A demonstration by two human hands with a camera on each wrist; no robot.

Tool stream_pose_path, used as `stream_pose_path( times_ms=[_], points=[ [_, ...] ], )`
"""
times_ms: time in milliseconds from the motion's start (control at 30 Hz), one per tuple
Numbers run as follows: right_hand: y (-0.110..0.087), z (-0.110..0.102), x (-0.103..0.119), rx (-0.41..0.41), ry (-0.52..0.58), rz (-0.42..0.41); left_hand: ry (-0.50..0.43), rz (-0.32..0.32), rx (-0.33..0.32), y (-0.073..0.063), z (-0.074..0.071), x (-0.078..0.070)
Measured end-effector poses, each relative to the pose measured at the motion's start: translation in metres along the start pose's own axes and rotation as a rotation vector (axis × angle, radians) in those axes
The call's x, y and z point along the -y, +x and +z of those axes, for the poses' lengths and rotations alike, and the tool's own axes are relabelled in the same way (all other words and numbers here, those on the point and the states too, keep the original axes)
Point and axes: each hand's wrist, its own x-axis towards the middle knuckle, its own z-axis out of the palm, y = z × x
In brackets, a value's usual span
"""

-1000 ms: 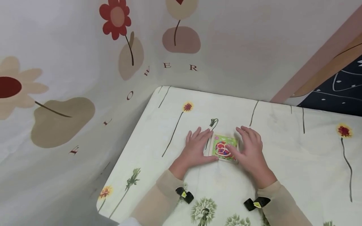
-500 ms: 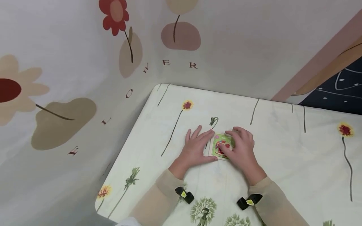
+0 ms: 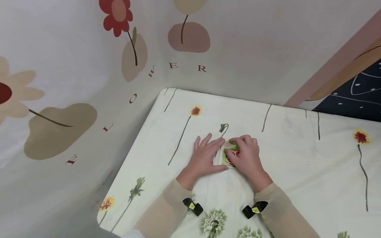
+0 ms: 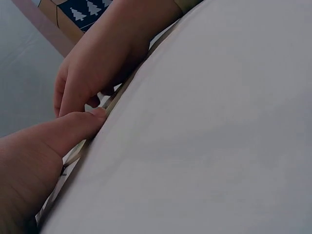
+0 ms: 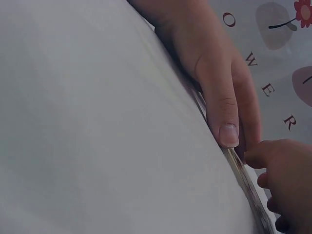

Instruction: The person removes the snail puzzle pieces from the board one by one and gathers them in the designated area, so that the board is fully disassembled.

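A small square puzzle board (image 3: 224, 161), green with a red and white picture, lies flat on the table between the hands in the head view. My left hand (image 3: 203, 158) is spread along its left side, fingers straight, the thumb at the near edge and the index fingertip at the far corner. Over the right part of the board is my right hand (image 3: 249, 159), fingers bent, thumb across the picture; I cannot tell whether it pinches a piece. Both wrist views are low and side-on: the left hand (image 5: 209, 58) meets the board's edge with its thumb, facing the right hand (image 4: 105, 53).
A pale cloth (image 3: 297, 158) printed with flowers and dandelions covers the table. Fabric (image 3: 253, 66) with flower prints and letters hangs behind and at the left. A dark patterned cloth (image 3: 354, 94) shows at the right. Black wrist cameras (image 3: 192, 206) sit on both sleeves.
My right hand has moved left over the board, its thumb sliding across the picture and its fingers bending more. The left hand has stayed beside the board.
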Motion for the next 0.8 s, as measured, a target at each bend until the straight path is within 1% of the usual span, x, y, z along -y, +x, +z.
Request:
stream_pose_path(
  times_ms=[167,300,533,700,800],
  points=[
    [0.000,-0.001,0.003,0.021,-0.039,0.035,-0.004,0.011,-0.024,-0.001,0.000,0.001],
    [0.000,0.001,0.006,0.030,-0.055,0.059,-0.001,0.008,-0.033,-0.001,0.002,0.002],
    [0.000,-0.001,0.009,0.045,-0.096,0.071,0.005,0.004,-0.024,0.000,0.001,0.003],
    [0.002,-0.004,0.011,0.092,-0.135,0.083,0.006,-0.009,-0.013,0.000,0.002,0.003],
    [0.003,-0.005,0.011,0.119,-0.147,0.097,-0.004,-0.008,-0.018,0.000,0.002,0.003]
  ],
)
